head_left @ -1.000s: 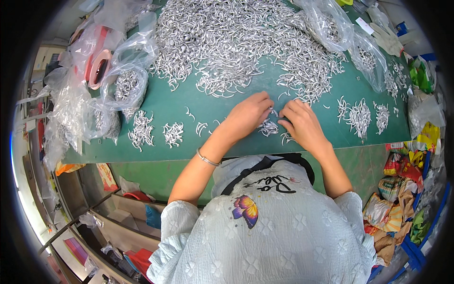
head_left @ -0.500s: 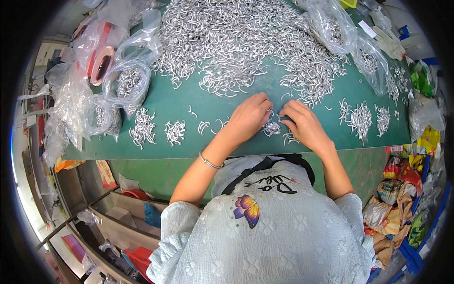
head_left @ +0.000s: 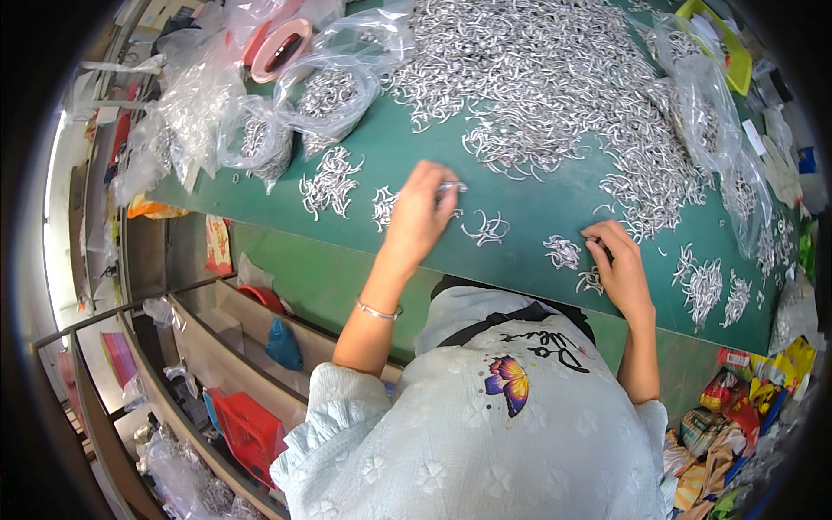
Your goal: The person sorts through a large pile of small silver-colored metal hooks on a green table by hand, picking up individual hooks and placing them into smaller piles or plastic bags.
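The left hand (head_left: pixel 419 208) pinches silvery metal (head_left: pixel 457 186), apparently mid-sorting; release calls for parting the fingers. The right hand (head_left: pixel 620 262) curls; whether it grips, I cannot tell.

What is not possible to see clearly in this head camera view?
In the head view:
Number of metal pieces in the left hand: its curled grip hides this.
Whether the right hand holds anything: its own bent fingers cover it.
Part of a small heap: behind the left hand.
Far end of the large heap: cut off by the top edge.
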The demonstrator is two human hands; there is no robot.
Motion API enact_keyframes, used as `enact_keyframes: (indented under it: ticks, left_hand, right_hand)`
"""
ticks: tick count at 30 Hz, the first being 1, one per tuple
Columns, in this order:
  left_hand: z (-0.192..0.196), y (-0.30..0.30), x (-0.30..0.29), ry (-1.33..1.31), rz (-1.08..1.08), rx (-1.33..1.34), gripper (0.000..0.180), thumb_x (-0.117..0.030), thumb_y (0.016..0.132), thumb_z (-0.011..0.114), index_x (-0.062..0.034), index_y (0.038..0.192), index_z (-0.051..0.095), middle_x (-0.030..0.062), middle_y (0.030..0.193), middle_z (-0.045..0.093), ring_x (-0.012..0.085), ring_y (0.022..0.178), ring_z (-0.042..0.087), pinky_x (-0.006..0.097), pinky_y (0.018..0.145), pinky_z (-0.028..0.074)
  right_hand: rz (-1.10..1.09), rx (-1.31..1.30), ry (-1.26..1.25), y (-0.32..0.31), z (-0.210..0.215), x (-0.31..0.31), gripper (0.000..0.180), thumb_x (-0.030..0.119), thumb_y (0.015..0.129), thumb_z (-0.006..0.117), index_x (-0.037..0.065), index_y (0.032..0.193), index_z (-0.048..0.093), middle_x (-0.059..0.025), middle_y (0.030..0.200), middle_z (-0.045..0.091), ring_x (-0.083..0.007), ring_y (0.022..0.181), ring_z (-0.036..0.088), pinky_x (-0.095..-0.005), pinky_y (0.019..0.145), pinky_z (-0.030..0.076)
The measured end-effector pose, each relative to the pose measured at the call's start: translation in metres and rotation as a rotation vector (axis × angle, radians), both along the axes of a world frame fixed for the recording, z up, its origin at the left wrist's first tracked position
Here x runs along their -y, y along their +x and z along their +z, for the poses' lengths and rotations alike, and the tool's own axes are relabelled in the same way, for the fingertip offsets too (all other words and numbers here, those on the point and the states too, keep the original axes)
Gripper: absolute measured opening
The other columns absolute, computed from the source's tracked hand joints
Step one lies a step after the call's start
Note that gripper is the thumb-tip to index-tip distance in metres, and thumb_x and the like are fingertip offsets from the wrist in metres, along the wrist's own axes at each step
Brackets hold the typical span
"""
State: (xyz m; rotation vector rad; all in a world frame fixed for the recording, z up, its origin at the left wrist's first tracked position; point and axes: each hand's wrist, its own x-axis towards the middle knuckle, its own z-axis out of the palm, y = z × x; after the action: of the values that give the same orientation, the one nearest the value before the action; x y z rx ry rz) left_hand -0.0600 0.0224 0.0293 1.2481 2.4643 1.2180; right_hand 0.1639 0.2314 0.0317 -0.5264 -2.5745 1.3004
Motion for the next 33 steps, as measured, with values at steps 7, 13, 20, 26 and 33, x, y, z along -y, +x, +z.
enact_keyframes:
  ticks: [7,13,20,26,33]
  left_hand:
    - [-0.027,-0.013,0.055,-0.165,0.273,-0.172,0.015,0.0,0.082,0.065,0.0003,0.095,0.059,0.0138,0.1,0.057,0.0318,0.094,0.056,0.041,0.08,0.045]
    - [-0.014,-0.002,0.027,-0.126,0.178,-0.268,0.03,-0.007,0.083,0.066,-0.0049,0.113,0.06,0.0117,0.117,0.054,0.0308,0.112,0.05,0.042,0.094,0.037]
    - [-0.03,-0.003,0.026,-0.227,0.079,-0.352,0.025,-0.006,0.08,0.069,-0.0087,0.105,0.063,0.0065,0.113,0.056,0.0279,0.109,0.054,0.05,0.102,0.033]
    - [-0.031,-0.004,0.043,-0.178,0.182,-0.332,0.016,-0.004,0.081,0.067,-0.0055,0.096,0.061,0.0078,0.107,0.054,0.0279,0.112,0.052,0.061,0.106,0.027]
    - [-0.045,-0.01,0.042,-0.265,0.267,-0.396,0.02,-0.007,0.082,0.068,-0.0078,0.099,0.058,0.0111,0.112,0.05,0.0324,0.118,0.047,0.066,0.105,0.024]
  right_hand:
    - [0.027,-0.002,0.027,-0.008,0.0,0.002,0.011,-0.001,0.085,0.062,-0.003,0.096,0.06,-0.0142,0.09,0.059,-0.0317,0.084,0.058,-0.0366,0.076,0.046]
    - [0.008,0.001,0.034,-0.006,0.002,0.0,0.012,-0.001,0.085,0.063,-0.003,0.096,0.061,-0.0141,0.089,0.059,-0.031,0.082,0.057,-0.0359,0.074,0.046]
    - [0.016,-0.029,0.049,-0.006,0.001,0.0,0.012,-0.003,0.084,0.063,-0.005,0.096,0.06,-0.0125,0.089,0.059,-0.0243,0.075,0.055,-0.0321,0.07,0.046]
    - [-0.009,-0.015,0.041,-0.002,-0.001,-0.004,0.012,-0.003,0.084,0.064,-0.004,0.096,0.061,-0.0129,0.088,0.059,-0.0252,0.075,0.057,-0.0328,0.068,0.046]
    - [-0.032,-0.06,0.072,-0.004,0.004,-0.009,0.012,-0.002,0.083,0.065,-0.002,0.095,0.061,-0.0125,0.086,0.058,-0.0268,0.079,0.059,-0.0345,0.071,0.047]
